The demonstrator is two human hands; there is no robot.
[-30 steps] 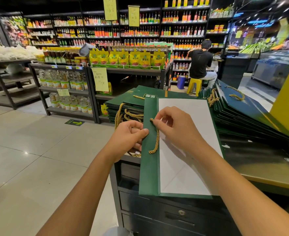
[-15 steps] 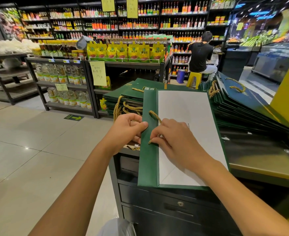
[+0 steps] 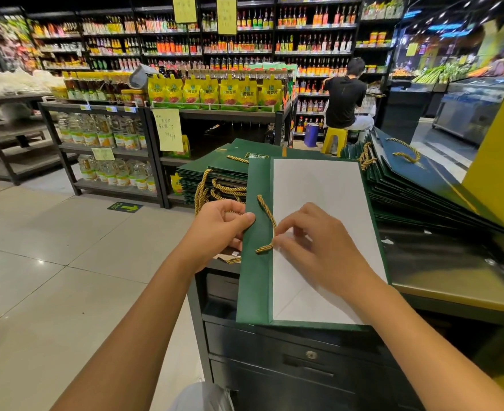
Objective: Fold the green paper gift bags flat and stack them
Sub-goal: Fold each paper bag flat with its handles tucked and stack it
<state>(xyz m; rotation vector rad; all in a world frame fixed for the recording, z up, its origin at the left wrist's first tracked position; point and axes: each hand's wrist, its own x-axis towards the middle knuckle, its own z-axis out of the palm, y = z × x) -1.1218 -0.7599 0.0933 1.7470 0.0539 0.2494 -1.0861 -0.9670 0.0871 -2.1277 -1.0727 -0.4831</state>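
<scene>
A flat green bag lies on the bench above dark drawers, white panel up and near end overhanging the edge. The left hand grips its left green strip, thumb on top, while the right hand pinches the gold cord between thumb and forefinger. Behind it, the left stack of flat green bags sits level and the right stack lies fanned and tilted, and farther off a person sits on a yellow stool before bottle shelves
</scene>
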